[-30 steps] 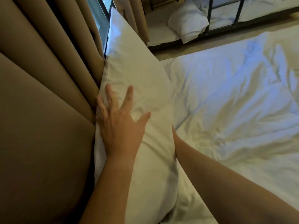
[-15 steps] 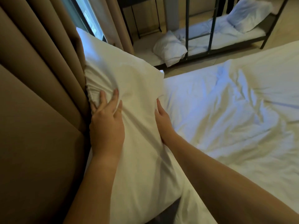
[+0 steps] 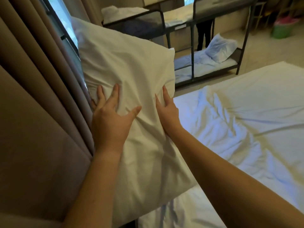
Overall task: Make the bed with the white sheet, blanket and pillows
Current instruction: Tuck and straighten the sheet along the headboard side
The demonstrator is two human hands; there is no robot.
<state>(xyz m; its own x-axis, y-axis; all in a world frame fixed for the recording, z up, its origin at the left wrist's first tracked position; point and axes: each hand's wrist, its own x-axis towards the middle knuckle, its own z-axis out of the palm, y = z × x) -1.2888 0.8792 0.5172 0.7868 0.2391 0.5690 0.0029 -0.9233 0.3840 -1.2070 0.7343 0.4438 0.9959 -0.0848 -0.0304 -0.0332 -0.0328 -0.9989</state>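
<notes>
Beige padded headboard (image 3: 32,145) and pleated curtain (image 3: 41,51) filled the space to the left of the left hand (image 3: 110,119), with a strip of window (image 3: 67,32) above them. That hand lay flat on the face of the white pillow (image 3: 131,69), forearm reaching up from below, fingers straight and fanned apart, thumb stretched out toward the other hand, little finger close to the curtain's edge. The right hand (image 3: 167,109) rested against the pillow's right-hand margin, its visible fingers extended and lying along the fabric rather than curled; cloth was creased between the two hands. The pillow stood propped on its long edge against headboard and curtain, most of it rising beyond the fingertips. To the right of the right hand spread the rumpled white sheet (image 3: 238,122) on the bed; farther off stood a dark metal bunk bed (image 3: 194,46). Half a second earlier the left fingers had been held close together, and the right hand had sat lower at the pillow's side; a second earlier it had been hidden behind the pillow.
</notes>
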